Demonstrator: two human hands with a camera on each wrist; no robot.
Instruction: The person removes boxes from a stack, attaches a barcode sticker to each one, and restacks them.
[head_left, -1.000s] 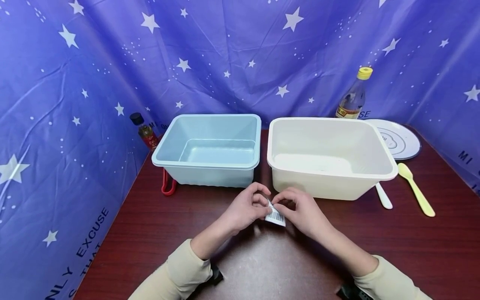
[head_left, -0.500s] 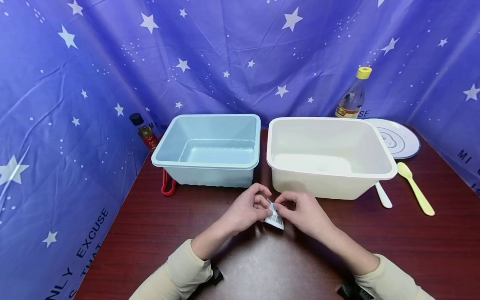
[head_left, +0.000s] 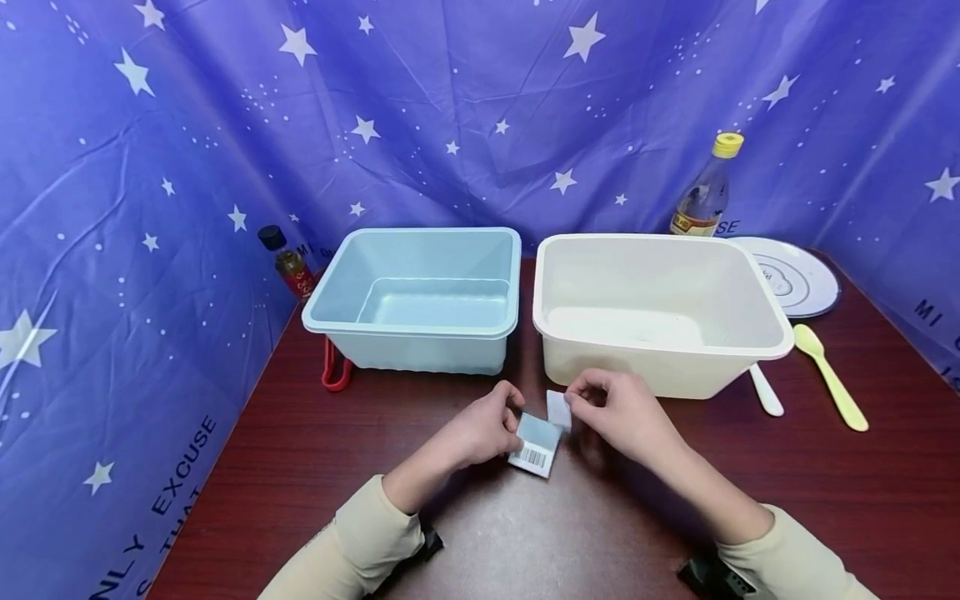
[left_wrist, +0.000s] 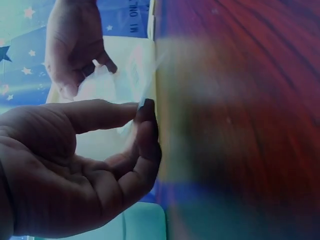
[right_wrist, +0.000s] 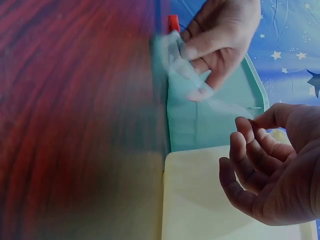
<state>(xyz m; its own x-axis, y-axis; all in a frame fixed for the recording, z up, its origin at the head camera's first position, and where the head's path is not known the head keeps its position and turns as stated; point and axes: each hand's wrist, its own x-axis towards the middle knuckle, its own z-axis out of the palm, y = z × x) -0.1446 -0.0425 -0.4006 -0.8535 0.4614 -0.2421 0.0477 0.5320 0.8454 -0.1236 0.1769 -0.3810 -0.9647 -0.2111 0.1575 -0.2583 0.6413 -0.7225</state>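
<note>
Between thumb and fingers, my left hand (head_left: 480, 427) pinches a small flat packet (head_left: 537, 443), white and pale blue with a barcode, above the table in front of the two tubs. My right hand (head_left: 628, 410) pinches a small white piece (head_left: 557, 409) at the packet's upper right corner. Whether piece and packet are still joined, I cannot tell. In the right wrist view the packet (right_wrist: 176, 56) looks blurred and partly translucent in the left hand (right_wrist: 220, 42). The left wrist view shows the packet almost edge-on at the left fingertips.
A light blue tub (head_left: 420, 354) stands behind the left hand and a cream tub (head_left: 622, 367) behind the right. A red-handled item (head_left: 336, 375), a sauce bottle (head_left: 292, 271), a yellow-capped bottle (head_left: 703, 196), a white plate (head_left: 798, 279), a white handle (head_left: 767, 393) and a yellow spoon (head_left: 832, 379) surround them.
My hands have moved apart, the right one to the right with the white piece and the left one slightly left and nearer with the packet. More of the packet's face shows now.
</note>
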